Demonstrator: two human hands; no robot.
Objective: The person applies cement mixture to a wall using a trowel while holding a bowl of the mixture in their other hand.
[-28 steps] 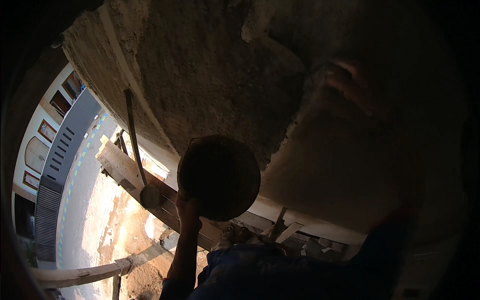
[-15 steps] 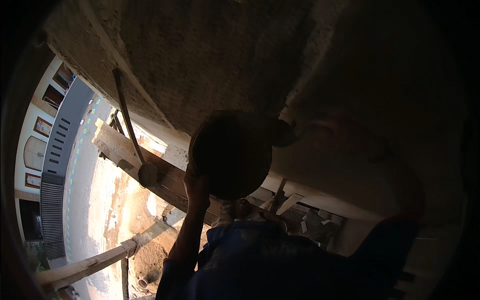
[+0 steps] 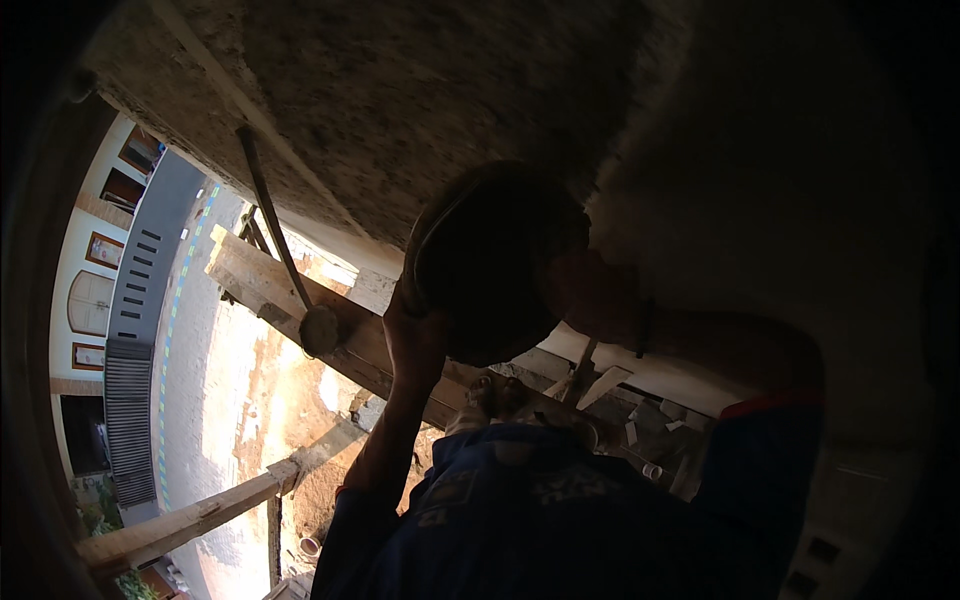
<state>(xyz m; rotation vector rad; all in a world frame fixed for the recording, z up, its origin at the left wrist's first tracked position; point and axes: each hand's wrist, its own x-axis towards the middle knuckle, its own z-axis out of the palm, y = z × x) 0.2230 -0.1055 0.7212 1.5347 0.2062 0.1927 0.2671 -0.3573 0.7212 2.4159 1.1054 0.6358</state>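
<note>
Okay, head view — dark round bowl [image 3: 490, 275] is at frame center, in front of the rough wall [image 3: 400, 110] across the upper part. Left hand [image 3: 415, 335] pinches its lower-left edge. Right hand [image 3: 595, 295] is at its right side — too dark to tell whether those fingers grip or just touch. Wooden plank [image 3: 250, 275] slants from left of center toward lower center; round-ended rod [image 3: 272, 215] overlaps it.

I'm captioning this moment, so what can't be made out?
All in the head view:
Container: contents, hidden by deep shadow.
Right hand: grip or mere touch, lost in shadow.
Left hand: fingertips, lost against the dark container.
Beam: left end, cut off by the lens rim.
</note>
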